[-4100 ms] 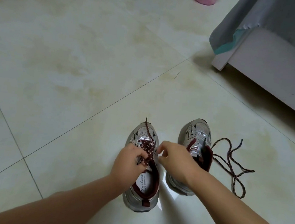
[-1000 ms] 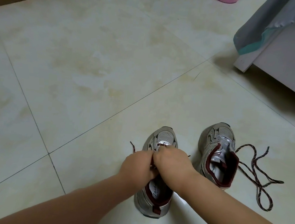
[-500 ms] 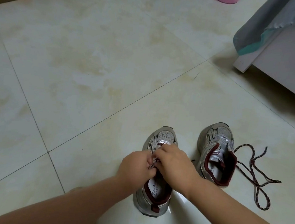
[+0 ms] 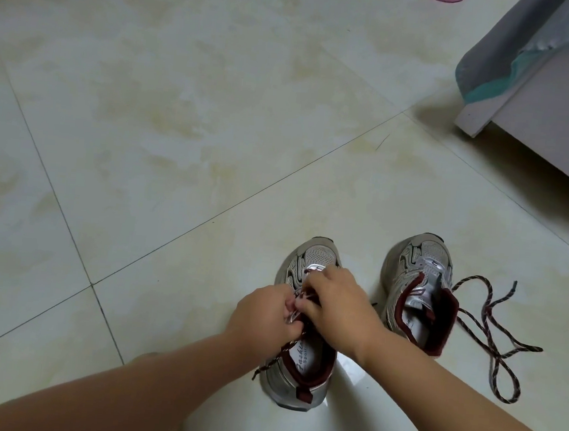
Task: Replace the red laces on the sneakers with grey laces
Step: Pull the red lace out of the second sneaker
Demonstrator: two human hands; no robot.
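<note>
Both hands (image 4: 302,315) hide the near sneaker's (image 4: 300,371) lacing.

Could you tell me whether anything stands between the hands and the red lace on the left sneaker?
Nothing visible does: the left hand and right hand are already on the red lace over the left sneaker, pinching it at the eyelets.

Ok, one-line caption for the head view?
Both hands unthread the red lace from the left sneaker; right sneaker already unlaced.
</note>
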